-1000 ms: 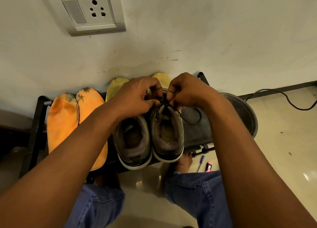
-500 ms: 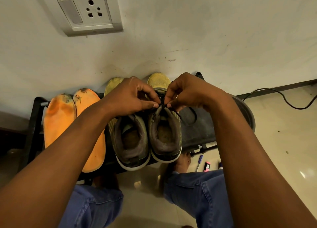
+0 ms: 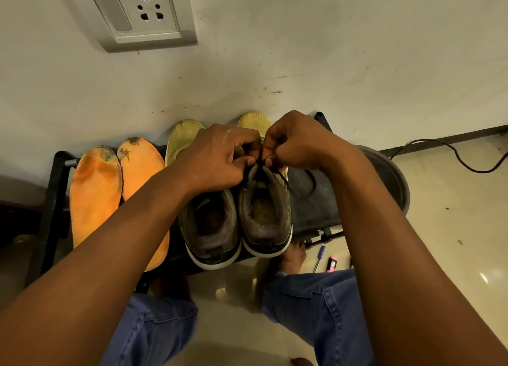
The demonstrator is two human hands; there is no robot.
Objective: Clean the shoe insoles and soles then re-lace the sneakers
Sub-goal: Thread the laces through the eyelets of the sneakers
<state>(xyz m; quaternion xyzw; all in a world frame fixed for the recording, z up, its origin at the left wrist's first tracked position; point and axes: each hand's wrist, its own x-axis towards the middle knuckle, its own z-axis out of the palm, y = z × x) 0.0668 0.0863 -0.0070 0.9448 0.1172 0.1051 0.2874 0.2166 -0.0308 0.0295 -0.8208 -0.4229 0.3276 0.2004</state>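
Writing: none legible — the small pink item on the floor carries a dark label too small to read; no brand visible on either sneaker.
Left hand: fingers curled, thumb and forefinger pinching the black lace over the throat of the right-side sneaker.
Right hand: fingers curled, pinching the same lace just beside the left hand; fingertips of both hands nearly touching.
Lace: one loose length trails off the right-side sneaker onto the dark basin beside it.
Sneakers: left-side sneaker and right-side sneaker stand side by side, touching, heels toward the person, yellow toes toward the wall, on a black rack.
Insoles: two orange insoles, soiled dark at the toe ends, lie on the rack left of the sneakers, partly under the left forearm.
Change since a second ago: hands have drawn closer together at the lace and sit slightly higher on the tongue — the sneakers and insoles are in the same places; the view has tipped, the wall socket now larger at top.
Surface and room: pale scuffed wall; glossy cream floor tiles; a black cable along the skirting; a blue-handled screwdriver on the floor near a bare foot; blue jeans below.
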